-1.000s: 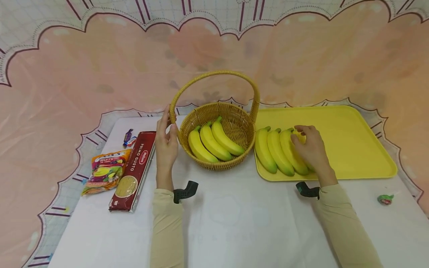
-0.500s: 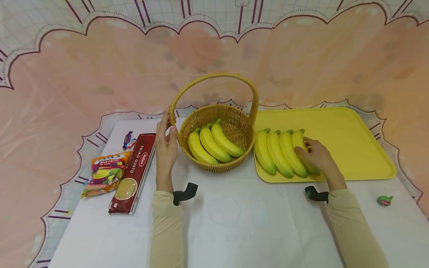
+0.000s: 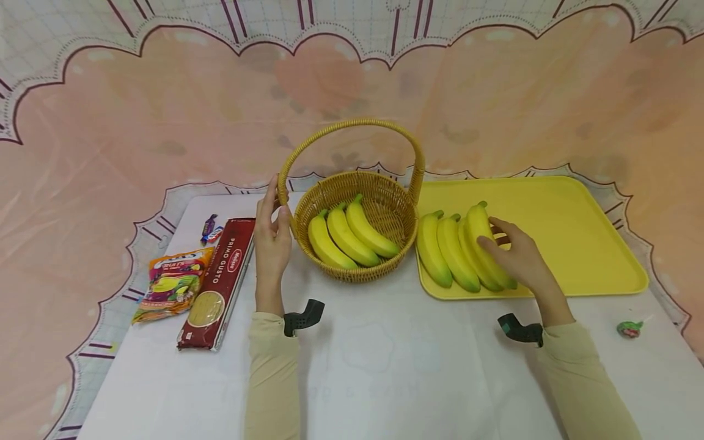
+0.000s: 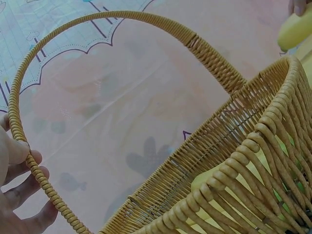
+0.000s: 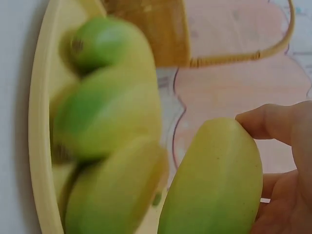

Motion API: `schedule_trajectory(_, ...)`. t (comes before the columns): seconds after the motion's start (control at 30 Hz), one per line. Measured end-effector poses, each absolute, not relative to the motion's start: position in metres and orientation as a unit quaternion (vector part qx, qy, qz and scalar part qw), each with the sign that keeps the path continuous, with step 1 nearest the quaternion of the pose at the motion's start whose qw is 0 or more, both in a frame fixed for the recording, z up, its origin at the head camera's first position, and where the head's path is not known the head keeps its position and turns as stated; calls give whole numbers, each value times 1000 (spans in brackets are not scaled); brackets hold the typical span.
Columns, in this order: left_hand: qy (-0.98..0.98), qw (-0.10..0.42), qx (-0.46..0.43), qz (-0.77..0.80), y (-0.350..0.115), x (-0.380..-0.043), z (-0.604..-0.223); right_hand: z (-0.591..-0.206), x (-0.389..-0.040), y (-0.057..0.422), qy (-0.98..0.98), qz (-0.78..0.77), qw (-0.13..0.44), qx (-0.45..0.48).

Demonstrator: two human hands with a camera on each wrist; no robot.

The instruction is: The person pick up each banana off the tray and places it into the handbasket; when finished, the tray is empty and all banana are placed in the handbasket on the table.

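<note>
In the head view my left hand [image 3: 273,241] holds the left side of the handle [image 3: 352,123] of a round wicker basket [image 3: 360,276]. Thumb and fingers lie on either side of that handle in the left wrist view. Three yellow bananas [image 3: 352,235] lie side by side inside the basket. My right hand [image 3: 522,253] pinches another banana [image 5: 214,180] between thumb and fingers, raised over the left part of a yellow tray [image 3: 583,238]. Three more bananas [image 3: 453,253] rest on the tray, the nearest one partly hidden under the held banana.
Left of the basket lie a red pasta packet [image 3: 220,287], a colourful fruit sweets bag [image 3: 173,284] and small wrapped candies [image 3: 209,229]. A green-and-red wrapped candy [image 3: 629,330] sits at the right, in front of the tray. A patterned cloth hangs behind the table.
My right hand first moved right to the outermost banana on the tray, then took hold of it, raised it and shifted it slightly left. The left hand stayed on the basket handle.
</note>
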State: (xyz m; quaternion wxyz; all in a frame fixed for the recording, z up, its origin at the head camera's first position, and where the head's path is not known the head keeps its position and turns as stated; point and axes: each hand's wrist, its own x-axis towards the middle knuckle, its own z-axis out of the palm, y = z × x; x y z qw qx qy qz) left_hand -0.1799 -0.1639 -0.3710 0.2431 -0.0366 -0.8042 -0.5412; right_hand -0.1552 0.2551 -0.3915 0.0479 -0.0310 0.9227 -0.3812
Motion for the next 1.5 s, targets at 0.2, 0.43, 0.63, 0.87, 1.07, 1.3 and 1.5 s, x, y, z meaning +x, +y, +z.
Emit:
schedule_trajectory(0.2, -803, 248, -42, -541, -165, -180, -371, -384, -151, 234, 915, -396, 36, -67)
schedule_trajectory(0.43, -802, 249, -43, -542, -165, -181, -371, -378, -146, 208, 904, -414, 23, -108)
schedule_trajectory(0.63, -792, 249, -44, -555, -166, -182, -372, -374, -146, 185, 895, -419, 24, -151)
schedule_trajectory(0.87, -739, 259, -77, -617, -156, -178, -363, -376, -157, 154, 879, -443, 30, -175)
schedule_trajectory(1.07, -676, 276, -72, -680, -153, -188, -385, -374, -168, 117, 860, -471, 34, -192)
schedule_trajectory(1.3, -601, 334, -63, -724, -150, -213, -431, -377, -186, 77, 856, -481, 30, -189)
schedule_trajectory(1.5, -576, 350, -59, -736, -146, -216, -432, -382, -205, 45, 864, -468, 47, -181)
